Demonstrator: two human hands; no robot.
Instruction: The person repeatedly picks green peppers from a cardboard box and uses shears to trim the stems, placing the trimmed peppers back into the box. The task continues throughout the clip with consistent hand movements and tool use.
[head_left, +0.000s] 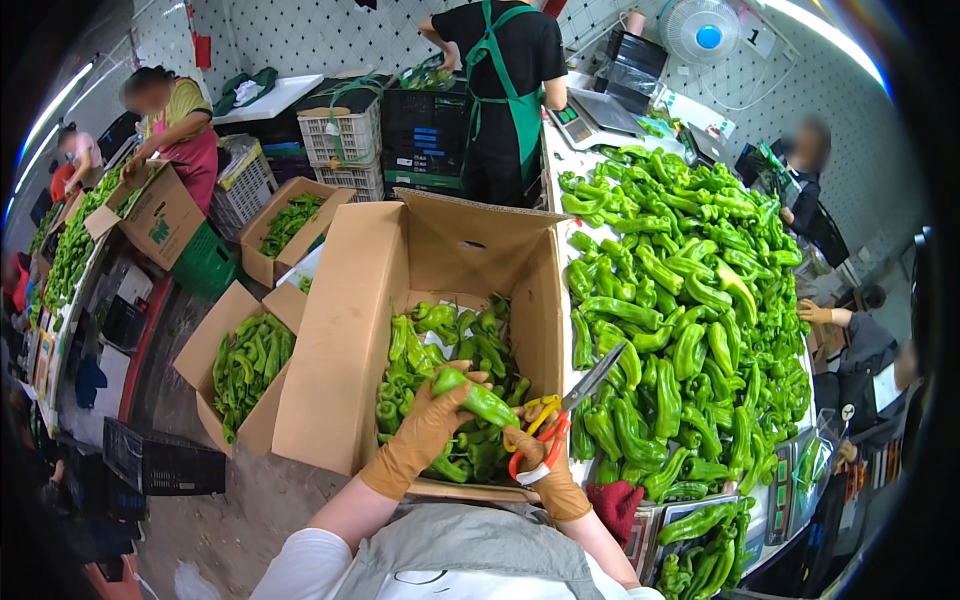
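My left hand (422, 435), in a brown glove, grips a long green pepper (489, 408) above an open cardboard box (541, 315). My right hand (553, 474), gloved alike, holds a pair of scissors (598, 375) with red and yellow handles. Their blades point up and to the right, away from me. The fingertips of this hand also touch the near end of the pepper. Inside the box lie more green peppers (417, 352), partly hidden by my hands. Against the box's right side stands a white table (553, 161) heaped with green peppers (675, 285).
Smaller cardboard boxes of peppers (251, 367) stand to the left. A black crate (161, 457) sits on the floor. Scales (784, 487) and a dark red cloth (615, 510) are at the near right. Several people work around, one in a green apron (502, 82) at the back.
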